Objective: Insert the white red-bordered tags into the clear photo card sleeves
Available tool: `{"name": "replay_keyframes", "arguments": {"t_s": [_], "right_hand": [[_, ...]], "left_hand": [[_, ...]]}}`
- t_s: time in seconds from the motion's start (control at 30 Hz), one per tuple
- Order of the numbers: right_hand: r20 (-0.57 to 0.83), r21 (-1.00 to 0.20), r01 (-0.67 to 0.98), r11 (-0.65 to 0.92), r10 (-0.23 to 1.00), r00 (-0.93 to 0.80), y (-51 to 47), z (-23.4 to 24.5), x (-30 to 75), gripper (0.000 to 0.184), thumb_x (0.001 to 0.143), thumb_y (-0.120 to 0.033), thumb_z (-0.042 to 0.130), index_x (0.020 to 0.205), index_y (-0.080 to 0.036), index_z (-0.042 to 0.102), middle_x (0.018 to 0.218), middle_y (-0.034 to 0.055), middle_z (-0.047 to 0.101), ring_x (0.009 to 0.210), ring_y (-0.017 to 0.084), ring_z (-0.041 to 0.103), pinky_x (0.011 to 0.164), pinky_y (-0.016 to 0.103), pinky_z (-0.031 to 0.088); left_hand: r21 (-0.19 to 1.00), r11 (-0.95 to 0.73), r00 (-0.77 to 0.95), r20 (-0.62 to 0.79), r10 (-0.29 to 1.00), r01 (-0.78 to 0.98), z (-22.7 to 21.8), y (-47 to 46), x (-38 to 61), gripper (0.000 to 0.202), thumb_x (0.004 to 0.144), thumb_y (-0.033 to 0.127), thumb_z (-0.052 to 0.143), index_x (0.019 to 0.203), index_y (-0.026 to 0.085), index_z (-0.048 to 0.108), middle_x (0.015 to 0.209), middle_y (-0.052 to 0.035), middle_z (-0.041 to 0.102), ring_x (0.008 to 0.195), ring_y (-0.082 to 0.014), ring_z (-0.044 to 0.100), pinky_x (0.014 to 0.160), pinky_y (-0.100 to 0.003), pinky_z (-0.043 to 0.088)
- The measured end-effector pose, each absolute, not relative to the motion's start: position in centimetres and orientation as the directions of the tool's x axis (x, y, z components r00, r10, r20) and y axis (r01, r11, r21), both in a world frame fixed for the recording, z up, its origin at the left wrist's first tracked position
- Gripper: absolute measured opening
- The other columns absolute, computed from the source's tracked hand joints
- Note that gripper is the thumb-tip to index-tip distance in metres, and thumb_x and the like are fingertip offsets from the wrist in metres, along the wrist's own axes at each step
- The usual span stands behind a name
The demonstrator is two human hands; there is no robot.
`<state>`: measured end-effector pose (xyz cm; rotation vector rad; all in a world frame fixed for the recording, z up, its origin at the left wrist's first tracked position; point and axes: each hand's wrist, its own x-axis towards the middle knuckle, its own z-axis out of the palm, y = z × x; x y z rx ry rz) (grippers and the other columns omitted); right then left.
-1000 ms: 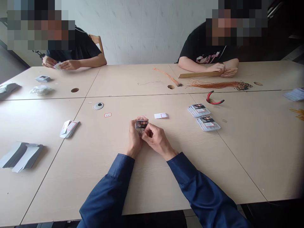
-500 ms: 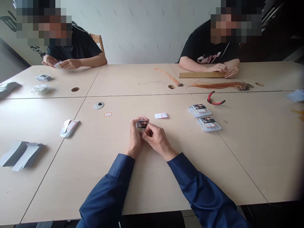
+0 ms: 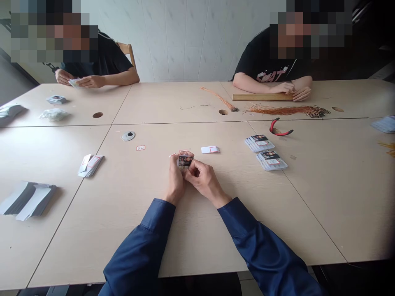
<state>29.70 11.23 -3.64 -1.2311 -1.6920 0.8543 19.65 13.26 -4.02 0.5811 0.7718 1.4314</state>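
Both my hands meet over the middle of the light wood table (image 3: 197,230). My left hand (image 3: 175,181) and my right hand (image 3: 200,179) are closed on a small printed card (image 3: 184,160) with a dark picture, held upright between the fingertips. A white label with a red frame (image 3: 210,149) lies just beyond my right hand. A tiny red-framed sticker (image 3: 140,147) lies beyond my left hand. Two stacks of similar bagged cards (image 3: 266,151) rest to the right.
Grey sleeve piles (image 3: 26,201) and a small white stack (image 3: 89,164) lie at the left. Red-handled pliers (image 3: 279,129), orange cords (image 3: 286,110) and a wooden ruler (image 3: 261,97) sit far right. Two other people work at the far side, their hands on small items.
My hands have stayed in place, the fingers shifting only slightly on the card. The view has wobbled a little.
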Motion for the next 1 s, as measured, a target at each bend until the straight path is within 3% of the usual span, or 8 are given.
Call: {"name": "replay_keyframes", "arguments": {"t_s": [0.23,0.5,0.73,1.0], "right_hand": [[0.299,-0.825,0.461,0.328,0.944,-0.136,11.44,-3.82,29.24,0.023,0.079,-0.027,0.055,0.064,-0.023,0.038,0.059,-0.0035,0.048,0.057,0.012,0.043,0.056,0.025,0.034],[0.218,-0.91,0.328,0.252,0.966,-0.138,11.22,-3.66,29.73,0.028,0.083,-0.035,0.058,0.065,-0.022,0.041,0.06,-0.0047,0.047,0.055,0.011,0.04,0.053,0.024,0.032],[0.244,-0.891,0.363,0.274,0.961,-0.128,11.41,-3.81,29.41,0.028,0.079,-0.028,0.059,0.063,-0.022,0.037,0.058,-0.0057,0.043,0.055,0.01,0.037,0.054,0.024,0.031],[0.221,-0.903,0.346,0.255,0.966,-0.135,11.2,-3.71,29.66,0.026,0.081,-0.033,0.059,0.065,-0.022,0.041,0.059,-0.005,0.045,0.056,0.011,0.039,0.054,0.024,0.032]], "left_hand": [[0.751,0.054,-0.025,-0.094,0.995,-0.659,-4.03,13.36,19.65,0.032,0.087,0.035,0.043,0.077,0.015,0.067,0.083,-0.0042,0.061,0.072,-0.0134,0.057,0.067,-0.022,0.046],[0.761,0.067,-0.021,-0.106,0.994,-0.646,-4.02,13.23,19.75,0.029,0.085,0.037,0.047,0.077,0.017,0.066,0.082,-0.0037,0.061,0.071,-0.0139,0.057,0.067,-0.023,0.045],[0.76,0.051,-0.02,-0.084,0.996,-0.648,-4.01,13.16,19.78,0.03,0.085,0.036,0.045,0.078,0.016,0.066,0.08,-0.0031,0.059,0.07,-0.0136,0.055,0.066,-0.023,0.045],[0.763,0.052,-0.024,-0.087,0.996,-0.644,-3.97,13.15,19.79,0.029,0.086,0.036,0.046,0.077,0.016,0.066,0.083,-0.0036,0.06,0.073,-0.0134,0.056,0.068,-0.023,0.045]]}}
